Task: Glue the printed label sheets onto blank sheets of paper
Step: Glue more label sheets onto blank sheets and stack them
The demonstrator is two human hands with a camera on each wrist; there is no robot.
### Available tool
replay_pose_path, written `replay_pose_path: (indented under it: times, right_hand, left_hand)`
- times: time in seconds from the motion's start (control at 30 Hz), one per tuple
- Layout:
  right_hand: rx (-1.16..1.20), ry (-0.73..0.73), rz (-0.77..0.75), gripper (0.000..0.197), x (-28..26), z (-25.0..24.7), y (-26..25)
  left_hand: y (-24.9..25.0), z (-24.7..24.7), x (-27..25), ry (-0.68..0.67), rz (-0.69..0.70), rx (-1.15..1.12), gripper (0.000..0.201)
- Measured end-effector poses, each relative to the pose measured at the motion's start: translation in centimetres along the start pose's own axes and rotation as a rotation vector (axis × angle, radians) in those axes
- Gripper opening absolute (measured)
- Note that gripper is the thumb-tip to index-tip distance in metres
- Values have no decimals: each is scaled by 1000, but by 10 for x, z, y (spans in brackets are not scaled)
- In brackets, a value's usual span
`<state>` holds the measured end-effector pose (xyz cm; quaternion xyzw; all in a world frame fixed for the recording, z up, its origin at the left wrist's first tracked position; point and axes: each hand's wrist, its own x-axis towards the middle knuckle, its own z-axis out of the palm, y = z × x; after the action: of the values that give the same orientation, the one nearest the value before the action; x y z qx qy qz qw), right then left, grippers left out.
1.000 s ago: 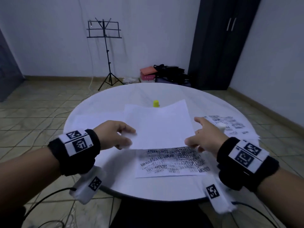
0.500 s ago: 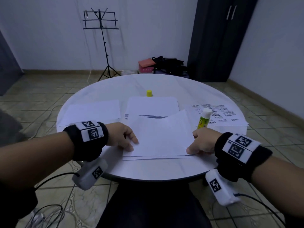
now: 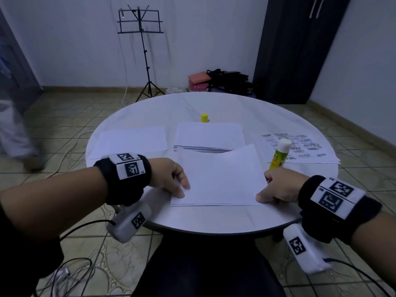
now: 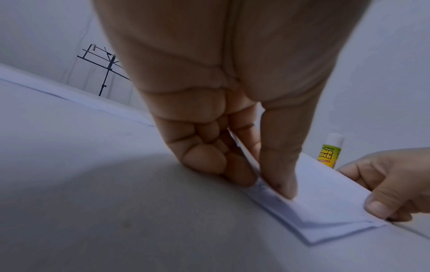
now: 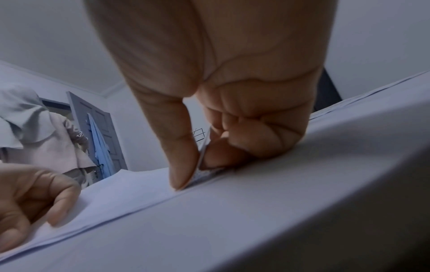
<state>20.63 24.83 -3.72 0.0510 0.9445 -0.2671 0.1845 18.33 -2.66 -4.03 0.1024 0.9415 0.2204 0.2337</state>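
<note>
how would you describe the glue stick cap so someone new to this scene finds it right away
Start at the round white table. Past the blank sheet that both hands hold and the next sheet behind it, the cap stands alone toward the far edge. It is the only small, plain yellow thing; the glue stick at right is taller and white-topped.

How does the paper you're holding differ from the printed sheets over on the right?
The held sheet shows a blank white face; the printed label sheets show black text. The held sheet is pinched at its near corners by the left hand and right hand; the printed label sheets lie untouched. Both rest on the round table.
</note>
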Motion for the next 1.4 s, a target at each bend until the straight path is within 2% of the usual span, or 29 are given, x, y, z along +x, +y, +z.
replay_pose_path:
  times: [0.37,0.57,0.7,0.8,1.13,1.27,1.4]
  right_hand:
    - [35,27,5,29,7,4,5]
    - [24,-7,-1,22,7,3,4]
    - [35,-23,0,32,6,0,5]
    - [28,-21,-14,20,6,1,6]
    - [-4,1,-37,24,5,3,5]
    - [-94,62,19,40,1,2,4]
    - [-122,36,9,73,-6,0,2]
  left_hand:
    - [1,1,-2,7,-10,41,21]
    - [2,3,1,28,-26,105,21]
    - [2,3,1,23,-28,117,21]
    - [1,3,1,19,-32,122,21]
    - [1,3,2,19,-36,129,22]
    - [1,2,3,3,-33,156,27]
    - [-3,-1,2,3,-92,201,51]
